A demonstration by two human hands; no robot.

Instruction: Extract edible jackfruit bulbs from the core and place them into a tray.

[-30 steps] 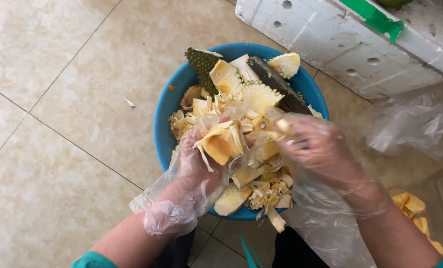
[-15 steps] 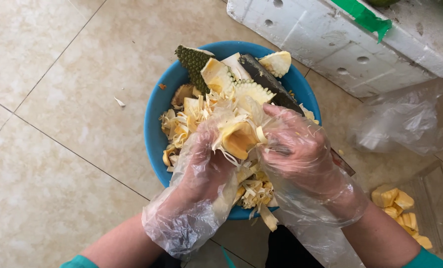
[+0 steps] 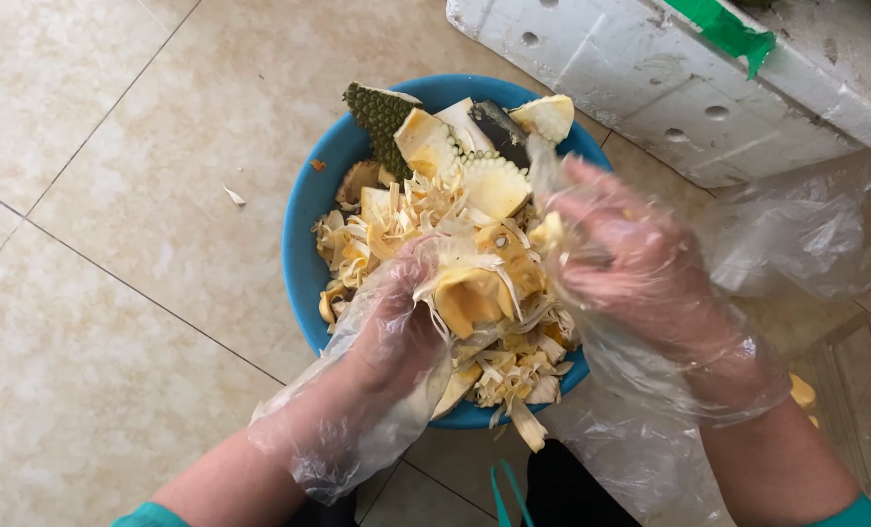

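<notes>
Since the earlier frame the hands have drawn closer over the bowl, and the yellow jackfruit piece (image 3: 475, 293) now sits lower between them, with the right hand lifted off to its upper right. The beige floor tiles (image 3: 113, 195) are smooth and glossy, and a small pale scrap (image 3: 233, 196) lies on them. The left hand (image 3: 396, 327), in a loose, crinkled clear plastic glove, is clamped on the jackfruit piece, thumb pressing its stringy white fibres. Peeling cleanly here probably calls for holding the pod steady in the left hand while the right pulls the fibres away in short tugs, since the flesh looks slippery. The round blue plastic bowl (image 3: 304, 229) is heaped with fibrous trimmings and a spiky green rind piece (image 3: 379, 115). The right hand (image 3: 621, 259), also gloved, hovers with fingers curled, pinching pale strands. Beyond lie a clear plastic bag (image 3: 797, 234) and a white foam box (image 3: 641, 68) with holes.
</notes>
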